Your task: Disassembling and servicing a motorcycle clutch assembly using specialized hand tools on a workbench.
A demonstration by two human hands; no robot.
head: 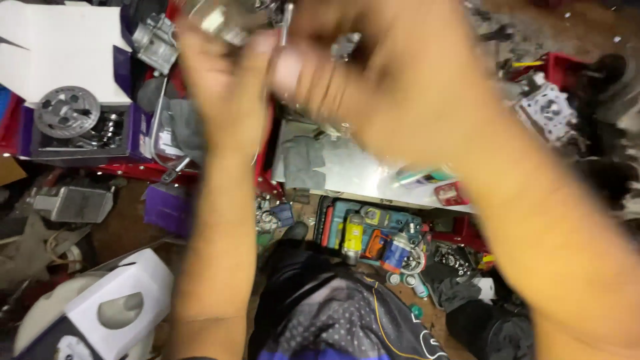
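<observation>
A: What's in the hands, top centre?
B: Small metal engine part [230, 23], blurry. Left hand [227, 87] and right hand [393, 80] pinch it, fingers curled. Looks rigid, greasy; grip the body.

Your right hand [373, 73] and left hand [223, 73] blur badly; the metal part [230, 23] between them stays unclear, cropped at top.

Cluttered workshop floor [127, 227], brownish and dirty, seen from above. Grey metal sheet [360, 170] lies mid-frame with a grey rag [303, 160] on it. White cardboard box [53, 47] upper left over a purple tray holding a toothed gear [67, 110]. Open tool case [373, 233] with bottles lower centre. Red crate [567, 67] upper right. Dim, warm light.
</observation>
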